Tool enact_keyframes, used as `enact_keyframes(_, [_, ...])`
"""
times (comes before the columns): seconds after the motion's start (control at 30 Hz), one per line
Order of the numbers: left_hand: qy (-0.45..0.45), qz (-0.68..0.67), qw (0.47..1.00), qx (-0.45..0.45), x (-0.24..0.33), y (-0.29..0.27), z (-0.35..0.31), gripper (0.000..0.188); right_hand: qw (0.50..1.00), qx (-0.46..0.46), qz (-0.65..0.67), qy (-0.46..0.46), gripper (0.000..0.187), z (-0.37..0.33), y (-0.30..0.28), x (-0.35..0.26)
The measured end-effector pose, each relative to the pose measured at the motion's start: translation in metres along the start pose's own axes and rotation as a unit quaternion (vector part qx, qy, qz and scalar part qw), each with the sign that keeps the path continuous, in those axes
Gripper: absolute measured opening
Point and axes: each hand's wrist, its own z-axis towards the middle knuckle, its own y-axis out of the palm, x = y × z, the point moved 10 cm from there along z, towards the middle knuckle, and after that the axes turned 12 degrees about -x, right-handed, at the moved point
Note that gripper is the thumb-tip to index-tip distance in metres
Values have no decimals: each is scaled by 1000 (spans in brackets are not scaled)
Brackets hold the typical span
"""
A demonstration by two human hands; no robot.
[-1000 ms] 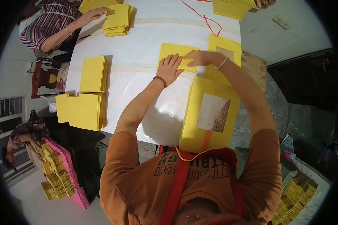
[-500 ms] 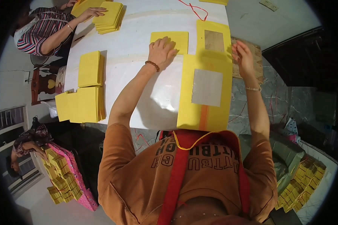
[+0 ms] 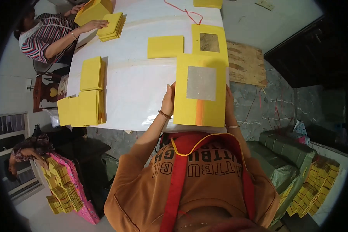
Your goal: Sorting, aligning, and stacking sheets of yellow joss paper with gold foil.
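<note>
grey-patched yellow stack (image 3: 189,108) | left fingers (image 3: 169,92), right fingers (image 3: 229,94) alongside, part-hidden, can't tell grip | yellow packet (image 3: 166,46), red cord (image 3: 189,13) beyond

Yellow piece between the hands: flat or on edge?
Flat: yellow piece lies broad face up, left hand and right hand at opposite edges.

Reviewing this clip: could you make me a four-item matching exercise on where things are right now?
1. Left hand
2. Red cord
3. Wooden board
4. Co-worker's hand

A. Beyond the right edge of the white table
B. At a small yellow stack
C. At the left edge of the large yellow piece
D. Lying loose on the white table

Pairs: 1-C, 2-D, 3-A, 4-B
</note>
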Motion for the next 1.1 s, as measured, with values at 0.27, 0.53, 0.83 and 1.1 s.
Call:
enact_keyframes(0.27, [-26,86,995,45,12,-23,5,47,1000,18,-2,-22,38,9,-1,-50])
enact_keyframes(0.53, [215,734,635,103,108,-31,79,40,998,44,-10,-53,31,12,-2,-57])
enact_keyframes(0.83, [158,825,538,77,88,-38,126,33,993,117,25,15,31,-14,-52,5])
enact_keyframes(1.1, [168,821,543,64,96,-31,123,34,995,94,14,-15,30,-4,-28,-34])
